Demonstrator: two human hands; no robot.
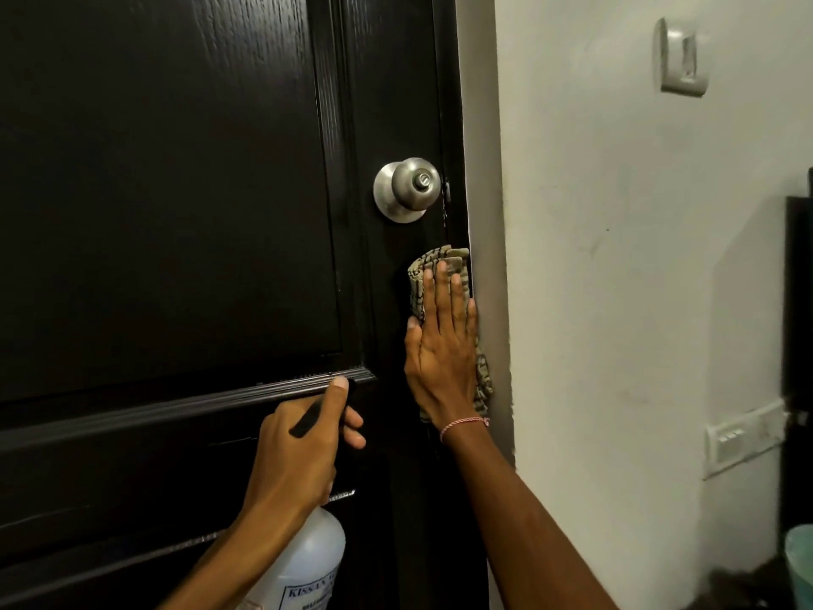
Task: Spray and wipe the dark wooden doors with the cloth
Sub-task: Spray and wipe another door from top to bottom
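Observation:
A dark wooden door (176,213) with raised panels fills the left of the head view. Its round metal knob (407,189) sits near the right edge. My right hand (442,354) lies flat on a patterned beige cloth (429,266), pressing it against the door's right edge just below the knob. My left hand (303,442) grips the black head of a translucent white spray bottle (312,561), thumb up on the trigger top, close to the door's lower panel moulding.
A white wall (616,257) runs to the right of the door frame. It carries a light switch (684,57) up high and a switch plate (743,438) lower down. A dark object (798,301) and a pale green bin (800,561) stand at the far right.

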